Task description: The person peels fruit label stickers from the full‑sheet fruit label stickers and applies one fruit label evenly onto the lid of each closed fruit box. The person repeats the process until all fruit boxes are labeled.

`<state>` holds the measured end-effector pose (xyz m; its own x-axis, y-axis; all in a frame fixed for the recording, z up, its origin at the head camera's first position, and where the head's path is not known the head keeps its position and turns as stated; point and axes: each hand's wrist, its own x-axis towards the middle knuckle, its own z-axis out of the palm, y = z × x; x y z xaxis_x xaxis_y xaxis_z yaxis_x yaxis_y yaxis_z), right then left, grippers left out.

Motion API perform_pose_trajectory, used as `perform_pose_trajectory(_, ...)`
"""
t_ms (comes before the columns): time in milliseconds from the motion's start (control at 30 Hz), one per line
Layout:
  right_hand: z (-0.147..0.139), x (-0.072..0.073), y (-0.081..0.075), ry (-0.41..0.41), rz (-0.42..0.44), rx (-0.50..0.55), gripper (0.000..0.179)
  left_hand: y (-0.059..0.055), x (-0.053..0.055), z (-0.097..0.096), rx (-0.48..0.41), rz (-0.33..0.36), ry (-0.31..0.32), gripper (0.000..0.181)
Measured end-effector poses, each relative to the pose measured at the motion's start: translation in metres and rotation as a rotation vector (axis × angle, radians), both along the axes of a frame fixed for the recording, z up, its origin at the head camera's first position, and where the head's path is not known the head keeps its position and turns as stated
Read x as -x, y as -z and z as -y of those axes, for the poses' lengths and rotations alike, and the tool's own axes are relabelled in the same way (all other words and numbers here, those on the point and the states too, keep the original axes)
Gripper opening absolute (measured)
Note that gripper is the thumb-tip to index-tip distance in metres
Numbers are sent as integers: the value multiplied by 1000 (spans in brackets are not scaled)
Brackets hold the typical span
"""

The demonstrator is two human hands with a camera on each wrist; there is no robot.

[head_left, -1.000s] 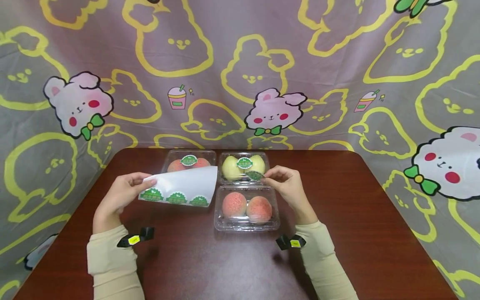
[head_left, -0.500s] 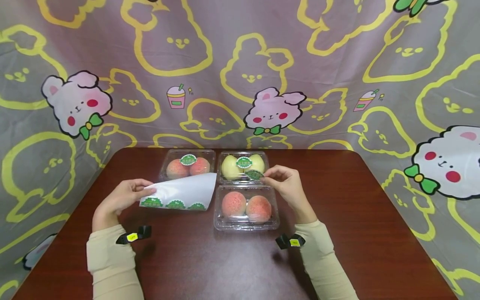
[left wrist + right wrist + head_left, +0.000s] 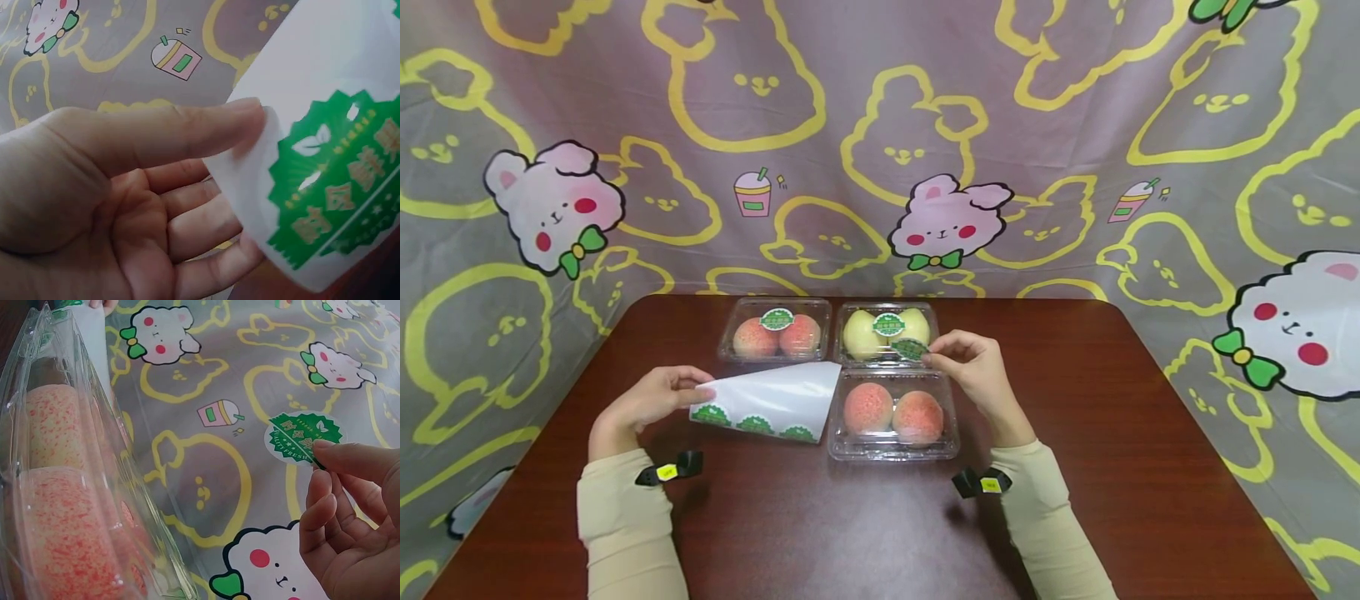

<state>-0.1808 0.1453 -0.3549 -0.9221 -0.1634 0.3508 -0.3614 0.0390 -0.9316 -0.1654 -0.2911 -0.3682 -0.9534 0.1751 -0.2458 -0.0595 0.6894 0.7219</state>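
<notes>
My left hand (image 3: 651, 402) pinches the left edge of a white sticker sheet (image 3: 782, 392), thumb on the front and fingers behind. Green round labels run along the sheet's lower edge. Between thumb and forefinger, my right hand (image 3: 976, 371) holds a single green label sticker (image 3: 305, 437) by its edge. In the head view that sticker overlaps the near side of a clear box of pale yellow-green fruit (image 3: 865, 335). Just below stands a clear clamshell box (image 3: 892, 452) with two peaches (image 3: 868, 408); no label shows on its lid.
At the back left is another clear box with two peaches (image 3: 756, 337), a green label (image 3: 777, 319) on its lid. The yellow-green fruit's box bears a similar label (image 3: 891, 324). A patterned curtain (image 3: 827, 150) hangs behind the brown table (image 3: 850, 533).
My left hand has lowered the sticker sheet toward me, uncovering the back-left peach box. The right hand stays nearly still with its sticker.
</notes>
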Motion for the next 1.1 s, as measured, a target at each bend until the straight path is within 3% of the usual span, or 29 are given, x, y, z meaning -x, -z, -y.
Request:
perform_pose_trajectory(467, -1, 0, 1, 7, 11, -8, 12, 9, 2, 4, 99, 31, -87, 51)
perform_pose_trajectory(733, -1, 2, 3, 81, 101, -69, 17, 11, 3, 3, 96, 61, -133, 48)
perform_pose_trajectory(1100, -4, 7, 10, 105, 193, -131, 19, 18, 7, -3, 139, 67, -121, 42)
